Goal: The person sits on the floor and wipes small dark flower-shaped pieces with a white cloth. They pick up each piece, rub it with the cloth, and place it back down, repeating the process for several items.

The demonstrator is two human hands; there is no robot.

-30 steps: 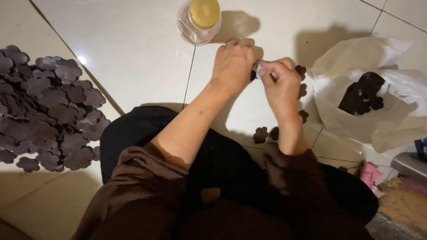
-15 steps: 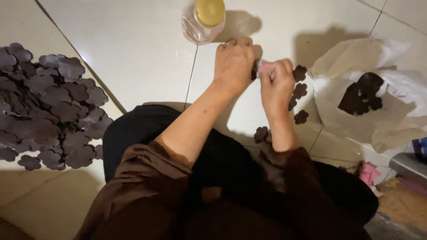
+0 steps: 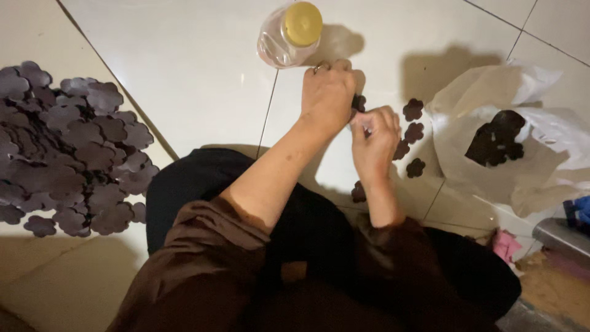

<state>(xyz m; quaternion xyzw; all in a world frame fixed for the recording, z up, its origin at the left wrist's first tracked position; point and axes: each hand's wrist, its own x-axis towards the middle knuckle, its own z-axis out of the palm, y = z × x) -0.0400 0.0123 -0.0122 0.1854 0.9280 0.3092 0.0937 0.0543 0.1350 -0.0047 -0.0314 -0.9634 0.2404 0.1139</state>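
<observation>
Together over a dark flower

Both hands meet just below the bottle [image 3: 289,34]. Left hand [image 3: 327,98] and right hand [image 3: 373,138] have fingers closed on one flower piece [image 3: 359,102] held between them, above the floor [image 3: 184,67]. Loose flowers [image 3: 413,132] lie right of the hands, a bag [image 3: 522,147] beyond; a pile [image 3: 67,147] sits far left.

Pale tiled floor [image 3: 184,55], dark grout lines. Left edge: heap of dark flower-shaped pieces [image 3: 67,147]. Far edge, middle: clear bottle with yellow cap [image 3: 290,34]. Right edge: open plastic bag [image 3: 522,154]; few loose flower pieces [image 3: 413,132] beside it.
</observation>
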